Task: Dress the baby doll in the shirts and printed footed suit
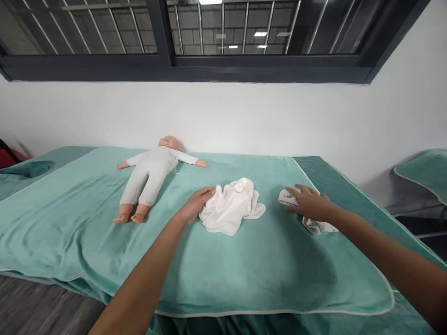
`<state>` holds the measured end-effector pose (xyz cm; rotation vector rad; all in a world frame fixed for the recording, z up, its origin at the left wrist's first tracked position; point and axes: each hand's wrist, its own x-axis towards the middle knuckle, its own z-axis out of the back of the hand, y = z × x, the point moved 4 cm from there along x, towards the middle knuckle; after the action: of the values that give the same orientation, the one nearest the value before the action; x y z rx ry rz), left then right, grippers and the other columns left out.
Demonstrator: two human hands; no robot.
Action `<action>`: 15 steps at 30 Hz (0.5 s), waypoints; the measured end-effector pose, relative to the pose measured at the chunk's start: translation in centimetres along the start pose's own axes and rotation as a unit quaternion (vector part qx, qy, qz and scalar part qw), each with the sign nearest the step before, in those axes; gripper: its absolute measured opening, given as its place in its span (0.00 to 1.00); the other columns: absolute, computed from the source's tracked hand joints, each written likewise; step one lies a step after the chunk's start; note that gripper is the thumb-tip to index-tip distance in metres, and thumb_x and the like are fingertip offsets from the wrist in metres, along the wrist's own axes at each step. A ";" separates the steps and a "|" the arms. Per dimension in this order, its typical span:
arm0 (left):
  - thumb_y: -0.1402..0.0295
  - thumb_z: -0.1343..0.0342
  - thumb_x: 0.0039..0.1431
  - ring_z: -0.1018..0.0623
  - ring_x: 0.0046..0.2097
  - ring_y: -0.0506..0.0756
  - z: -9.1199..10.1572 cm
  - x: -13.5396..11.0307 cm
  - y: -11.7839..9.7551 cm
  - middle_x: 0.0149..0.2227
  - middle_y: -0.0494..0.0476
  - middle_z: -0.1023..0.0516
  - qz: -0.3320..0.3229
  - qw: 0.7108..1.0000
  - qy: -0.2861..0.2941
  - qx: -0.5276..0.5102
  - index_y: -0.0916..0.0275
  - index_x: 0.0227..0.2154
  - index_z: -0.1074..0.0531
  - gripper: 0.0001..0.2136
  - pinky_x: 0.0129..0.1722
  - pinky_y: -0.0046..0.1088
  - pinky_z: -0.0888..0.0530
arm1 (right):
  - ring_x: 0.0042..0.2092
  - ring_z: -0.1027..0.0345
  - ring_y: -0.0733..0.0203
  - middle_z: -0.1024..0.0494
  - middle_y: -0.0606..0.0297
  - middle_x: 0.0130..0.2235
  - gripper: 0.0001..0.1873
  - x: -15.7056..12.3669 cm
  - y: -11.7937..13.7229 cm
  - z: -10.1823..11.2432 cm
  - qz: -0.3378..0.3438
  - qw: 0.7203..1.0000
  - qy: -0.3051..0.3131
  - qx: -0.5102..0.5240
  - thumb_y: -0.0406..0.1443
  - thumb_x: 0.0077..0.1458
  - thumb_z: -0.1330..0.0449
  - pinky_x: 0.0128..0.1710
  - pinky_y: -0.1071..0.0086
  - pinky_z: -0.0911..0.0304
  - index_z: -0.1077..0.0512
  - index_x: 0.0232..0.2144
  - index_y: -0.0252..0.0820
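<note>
A crumpled white cloth (232,207) lies on the green bed cover. My left hand (197,203) is at its left edge, with thumb and fingers closed on the fabric. Over to the right, my right hand (310,203) rests on a small off-white printed cloth (288,197) and covers its middle. The fingers of that hand are stretched out and apart. Left of both cloths, a baby doll (152,172) in a white long-sleeved suit lies on its back, arms spread, its bare feet toward me.
The smooth green cover (251,274) with pale piping lies over a darker green sheet (352,186). Behind the bed rise a white wall (230,116) and a dark-framed window (265,70) with metal bars. A green-covered piece (428,170) stands at the far right.
</note>
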<state>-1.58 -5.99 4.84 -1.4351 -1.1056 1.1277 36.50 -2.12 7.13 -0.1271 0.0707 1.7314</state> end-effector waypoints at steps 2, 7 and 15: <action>0.54 0.35 0.51 0.24 0.40 0.55 -1.2 -1.1 -1.9 0.41 0.57 0.21 -0.023 0.993 0.073 0.089 0.60 0.36 0.22 0.16 0.36 0.27 0.30 | 0.69 0.50 0.32 0.47 0.50 0.71 0.40 -0.2 2.9 2.2 0.037 0.996 -0.072 0.037 0.60 0.58 0.49 0.62 0.37 0.47 0.42 0.66 0.51; 0.57 0.41 0.57 0.27 0.36 0.54 -4.7 -3.9 -4.4 0.36 0.54 0.25 -0.090 0.940 0.223 0.243 0.60 0.23 0.27 0.13 0.35 0.28 0.33 | 0.62 0.36 0.51 0.32 0.56 0.63 0.24 -0.7 12.2 4.6 0.225 0.941 -0.110 0.227 0.45 0.66 0.51 0.60 0.58 0.39 0.38 0.62 0.48; 0.49 0.43 0.57 0.33 0.29 0.52 -4.8 -3.1 -1.3 0.26 0.48 0.30 -0.070 0.939 0.052 0.332 0.57 0.28 0.33 0.17 0.27 0.27 0.41 | 0.49 0.29 0.49 0.26 0.52 0.51 0.23 1.0 18.1 2.5 0.280 0.958 -0.053 -0.020 0.31 0.56 0.44 0.46 0.59 0.40 0.31 0.55 0.45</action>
<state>2.50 -9.59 6.99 -0.8571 -0.6424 1.1588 18.34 -3.81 9.07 -0.0426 -0.0105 2.3049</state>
